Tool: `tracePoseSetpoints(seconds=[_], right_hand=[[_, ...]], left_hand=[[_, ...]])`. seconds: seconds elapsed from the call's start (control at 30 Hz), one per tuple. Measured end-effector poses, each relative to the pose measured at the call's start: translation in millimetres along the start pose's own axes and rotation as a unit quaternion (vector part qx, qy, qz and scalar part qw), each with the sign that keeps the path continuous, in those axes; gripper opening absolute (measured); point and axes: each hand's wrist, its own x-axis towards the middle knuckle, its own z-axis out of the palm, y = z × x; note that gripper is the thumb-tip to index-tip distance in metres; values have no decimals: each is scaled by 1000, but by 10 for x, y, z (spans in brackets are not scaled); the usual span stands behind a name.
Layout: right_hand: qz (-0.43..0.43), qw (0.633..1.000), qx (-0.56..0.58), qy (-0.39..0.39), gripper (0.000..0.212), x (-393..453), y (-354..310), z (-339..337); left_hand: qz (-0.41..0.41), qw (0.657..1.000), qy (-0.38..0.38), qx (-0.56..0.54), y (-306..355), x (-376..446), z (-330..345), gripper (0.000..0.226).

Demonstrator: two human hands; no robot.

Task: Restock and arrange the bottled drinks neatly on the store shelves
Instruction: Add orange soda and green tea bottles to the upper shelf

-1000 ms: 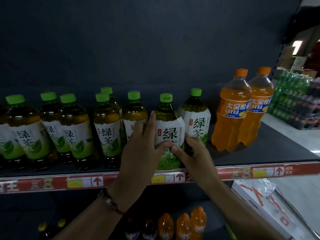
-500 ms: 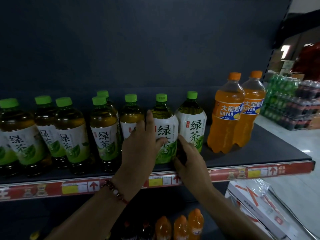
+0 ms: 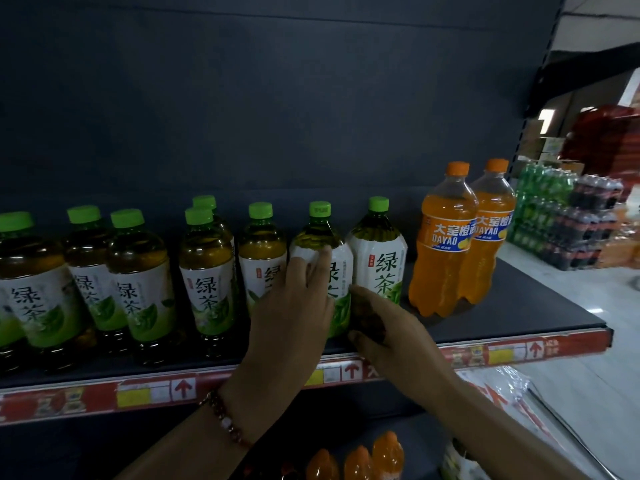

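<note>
Now the green tea bottle (image 3: 320, 244) stands upright near the front edge of the dark shelf (image 3: 512, 313), second from the right in the row of green tea bottles (image 3: 138, 271). It is clear plastic with a rounded shoulder, a bright green ribbed cap, and a glossy white and green label with large characters; the liquid inside looks yellow-brown. The left hand (image 3: 294, 306) lies on the front and left side of this bottle, its fingers (image 3: 320, 261) straight and close together, flat on the label and reaching up to the shoulder. The right hand (image 3: 384, 323) is low at the right side of the bottle, at the base where it meets the neighbour bottle (image 3: 381, 261); its fingers are curled there, but whether they really pinch the bottle or only touch it I cannot tell, because this part is dark. The neighbour bottle stands just beside, its label touching or almost touching. To the right, a little apart, two orange soda bottles (image 3: 446, 251) with orange caps and blue-orange labels stand close to each other. A red price strip (image 3: 502, 351) with arrows runs along the shelf front. A beaded bracelet (image 3: 225, 420) is on the left wrist. Below, smaller orange bottles (image 3: 356, 462) show on the lower shelf.
</note>
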Motion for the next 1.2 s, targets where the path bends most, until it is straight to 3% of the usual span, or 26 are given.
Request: tracePoseSetpoints(seconds=[0.1, 0.3, 0.43, 0.6, 0.7, 0.93, 1.2], right_hand=[[-28, 995, -94, 13, 61, -9, -103, -295], [-43, 959, -279, 35, 59, 214, -300, -1010], [-63, 936, -339, 65, 57, 473, -354, -1395], [-29, 917, -389, 84, 51, 793, -312, -1680], [-5, 899, -434, 58, 47, 948, -200, -1758], [139, 952, -268, 55, 60, 1270, 17, -1829], [156, 956, -214, 124, 49, 1279, 21, -1642]], left_hand=[[56, 997, 33, -32, 97, 80, -63, 69], [120, 992, 32, 7, 308, 420, -2, 78], [143, 989, -4, 38, 430, 608, 141, 80], [156, 986, -28, 50, 546, 717, 314, 75], [163, 984, -37, 63, 556, 699, 393, 73], [165, 983, -44, 74, 591, 650, 394, 74], [150, 986, -27, 70, 610, 606, 506, 74]])
